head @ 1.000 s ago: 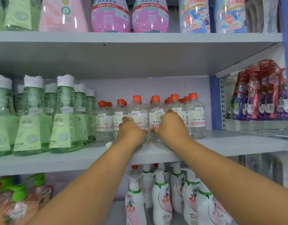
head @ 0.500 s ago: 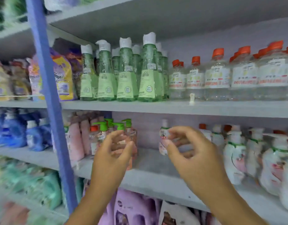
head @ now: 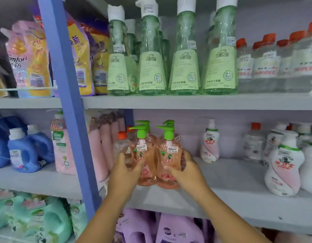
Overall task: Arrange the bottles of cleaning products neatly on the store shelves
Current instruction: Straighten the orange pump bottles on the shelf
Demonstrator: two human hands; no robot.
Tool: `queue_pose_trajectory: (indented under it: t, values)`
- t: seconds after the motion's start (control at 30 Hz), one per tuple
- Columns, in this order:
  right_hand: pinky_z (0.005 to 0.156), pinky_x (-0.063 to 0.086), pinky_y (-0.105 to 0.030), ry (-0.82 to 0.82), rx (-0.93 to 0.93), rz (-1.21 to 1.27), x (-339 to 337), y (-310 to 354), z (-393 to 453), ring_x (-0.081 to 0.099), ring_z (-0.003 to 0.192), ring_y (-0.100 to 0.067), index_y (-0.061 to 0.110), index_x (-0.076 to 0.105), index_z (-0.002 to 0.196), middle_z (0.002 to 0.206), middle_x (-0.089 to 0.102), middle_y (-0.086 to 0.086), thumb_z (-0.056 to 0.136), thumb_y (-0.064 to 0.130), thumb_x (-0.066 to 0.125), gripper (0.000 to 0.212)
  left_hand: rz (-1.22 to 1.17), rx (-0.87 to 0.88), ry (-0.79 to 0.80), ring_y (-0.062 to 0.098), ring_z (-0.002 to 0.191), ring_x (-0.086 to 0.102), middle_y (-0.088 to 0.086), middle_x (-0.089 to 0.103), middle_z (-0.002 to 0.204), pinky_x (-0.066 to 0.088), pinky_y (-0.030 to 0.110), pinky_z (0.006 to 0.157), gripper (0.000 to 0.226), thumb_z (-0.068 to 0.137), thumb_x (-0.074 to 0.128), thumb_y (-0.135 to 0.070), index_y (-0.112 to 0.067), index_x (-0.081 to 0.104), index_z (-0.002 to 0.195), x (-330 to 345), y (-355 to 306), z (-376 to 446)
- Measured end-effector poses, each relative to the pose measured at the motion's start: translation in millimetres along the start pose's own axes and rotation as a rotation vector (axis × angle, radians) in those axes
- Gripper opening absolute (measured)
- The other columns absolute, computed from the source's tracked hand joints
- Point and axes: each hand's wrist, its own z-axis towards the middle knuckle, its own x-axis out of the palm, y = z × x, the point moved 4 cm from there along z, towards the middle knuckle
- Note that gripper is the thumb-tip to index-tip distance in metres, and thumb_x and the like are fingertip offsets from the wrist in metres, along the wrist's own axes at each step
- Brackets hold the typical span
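The middle shelf (head: 239,181) carried the work, its grey board running from nine o'clock to three. Above it, at twelve o'clock, stood tall green bottles (head: 151,67) in a row. Near centre, two orange pump bottles (head: 146,160) with green pumps stood upright, touching each other, at the shelf's front edge. The left hand (head: 124,174) gripped the left bottle, fingers curled round its side; the right hand (head: 188,171) gripped the right one likewise. At three o'clock stood a white-and-pink bottle (head: 283,169), well apart from the pair.
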Motion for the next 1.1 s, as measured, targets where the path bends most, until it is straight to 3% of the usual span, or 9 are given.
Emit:
queue_pose_trajectory:
  t: [0.1,0.27,0.37,0.43,0.53,0.6,0.67,0.8,1.1]
  values:
    - [0.087,0.059,-0.032,-0.059,0.000,-0.029,0,0,1,0.071,0.091,0.000,0.034,0.059,0.120,0.101,0.075,0.014,0.071,0.024,0.090,0.059,0.014,0.038,0.008,-0.010,0.080,0.063,-0.027,0.067,0.092,0.046,0.014,0.068,0.043,0.084,0.078,-0.043,-0.032,0.059,0.121,4,5,4]
    - [0.080,0.056,-0.018,0.009,-0.012,-0.022,-12,-1,7,0.069,0.089,0.007,0.040,0.060,0.109,0.098,0.075,0.017,0.080,0.023,0.084,0.042,-0.005,0.070,0.037,-0.028,0.079,0.054,-0.037,0.062,0.092,0.041,0.002,0.065,0.038,0.085,0.077,-0.043,-0.045,0.055,0.117,3,11,6]
    - [0.095,0.057,-0.034,-0.114,0.042,0.169,-39,2,35,0.072,0.102,-0.015,0.030,0.067,0.112,0.109,0.075,0.002,0.095,0.029,0.069,0.017,-0.025,0.093,0.046,-0.018,0.092,0.060,-0.033,0.066,0.102,0.042,0.004,0.069,0.040,0.085,0.077,-0.040,-0.044,0.058,0.121,4,17,4]
    - [0.101,0.055,-0.045,-0.030,0.056,0.204,-47,5,65,0.069,0.112,-0.023,0.025,0.062,0.130,0.120,0.069,0.001,0.088,0.038,0.075,0.046,-0.021,0.113,0.038,-0.017,0.096,0.061,-0.032,0.066,0.110,0.046,0.012,0.074,0.050,0.084,0.077,-0.040,-0.044,0.057,0.130,8,23,1]
    - [0.102,0.053,-0.039,0.231,0.069,0.121,-34,8,95,0.061,0.126,-0.015,0.037,0.051,0.144,0.143,0.058,0.009,0.078,0.040,0.079,0.072,-0.049,0.084,0.088,-0.013,0.096,0.065,-0.025,0.066,0.122,0.057,0.027,0.084,0.067,0.081,0.079,-0.045,-0.050,0.047,0.141,16,31,-2]
    - [0.096,0.054,-0.036,0.323,0.086,0.223,-24,2,105,0.064,0.123,-0.022,0.027,0.053,0.144,0.139,0.064,-0.003,0.089,0.014,0.073,0.060,-0.073,0.076,0.099,-0.010,0.096,0.066,-0.022,0.066,0.123,0.060,0.035,0.085,0.073,0.080,0.080,-0.044,-0.051,0.044,0.143,18,34,-2]
    - [0.098,0.052,-0.043,0.301,0.082,0.280,-21,-3,107,0.066,0.120,-0.030,0.021,0.062,0.136,0.129,0.069,-0.011,0.088,0.007,0.073,0.052,-0.085,0.074,0.097,-0.016,0.093,0.064,-0.021,0.067,0.121,0.059,0.029,0.081,0.074,0.080,0.082,-0.040,-0.050,0.044,0.143,19,35,-2]
    - [0.088,0.058,-0.044,0.142,0.027,0.243,-32,-5,100,0.071,0.099,-0.024,0.029,0.072,0.116,0.112,0.075,-0.007,0.086,0.020,0.079,0.032,-0.074,0.052,0.087,-0.023,0.088,0.059,-0.031,0.064,0.116,0.049,0.018,0.073,0.075,0.080,0.082,-0.042,-0.052,0.043,0.143,19,33,-5]
    - [0.094,0.059,-0.045,0.096,0.039,0.185,-42,5,85,0.072,0.104,-0.021,0.030,0.071,0.121,0.110,0.077,0.005,0.093,0.037,0.071,0.029,-0.047,0.095,0.039,-0.007,0.101,0.062,-0.024,0.062,0.116,0.047,0.015,0.075,0.044,0.086,0.071,-0.047,-0.050,0.056,0.127,7,27,0]
